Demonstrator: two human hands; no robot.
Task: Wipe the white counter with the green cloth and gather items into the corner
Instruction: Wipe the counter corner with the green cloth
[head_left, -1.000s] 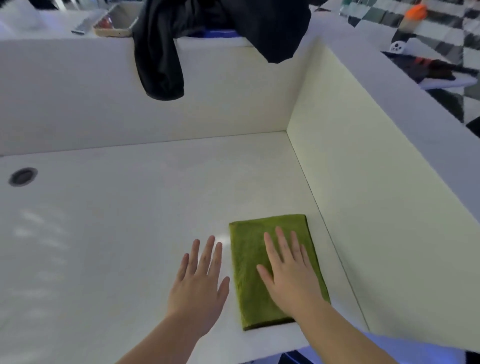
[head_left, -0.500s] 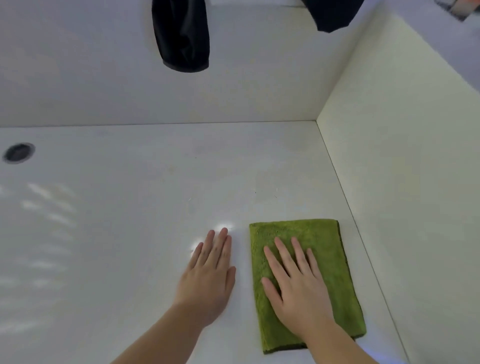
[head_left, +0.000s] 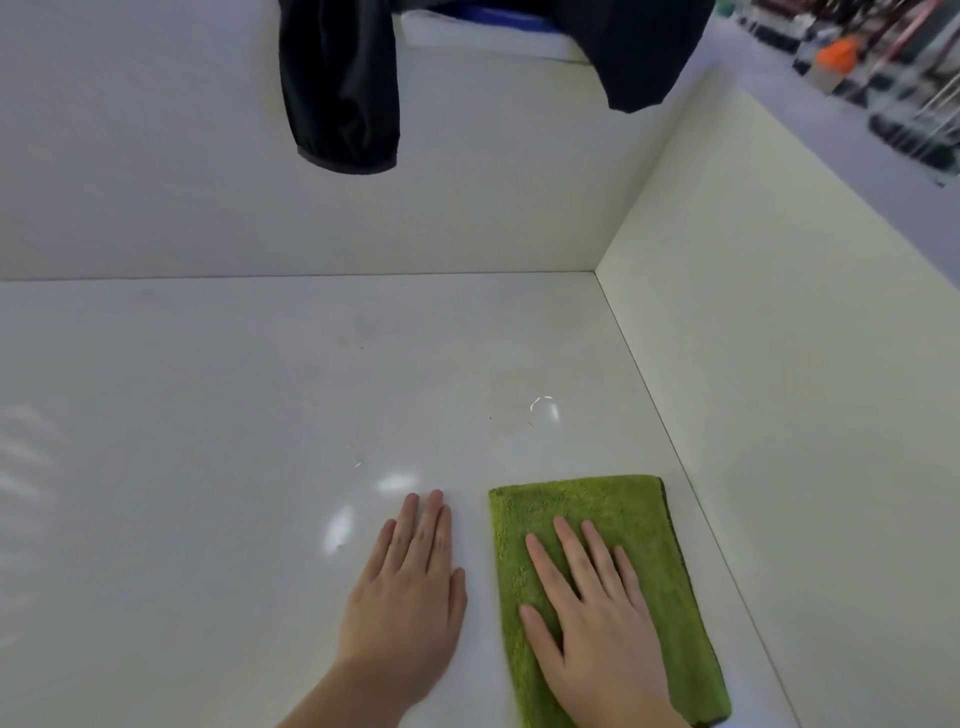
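Note:
The folded green cloth (head_left: 639, 519) lies flat on the white counter (head_left: 249, 405), close to the right side wall (head_left: 779, 374). My right hand (head_left: 587, 618) rests palm down on the cloth's near half, fingers spread, pressing it onto the counter. My left hand (head_left: 410, 597) lies flat on the bare counter just left of the cloth, fingers together, holding nothing. The counter's back right corner (head_left: 595, 273) lies well beyond the cloth. A few tiny specks and a thin curved strand (head_left: 540, 405) sit on the counter ahead of the cloth.
A black garment (head_left: 337, 93) hangs over the top of the back wall, its sleeve dangling above the counter. Blurred clutter with an orange item (head_left: 836, 52) shows beyond the right wall. White walls close the counter at the back and the right.
Both hands and the cloth keep nearly the same place on the counter. My left hand's fingers have drawn together. The view has swung, and the round hole at the left has dropped out of sight.

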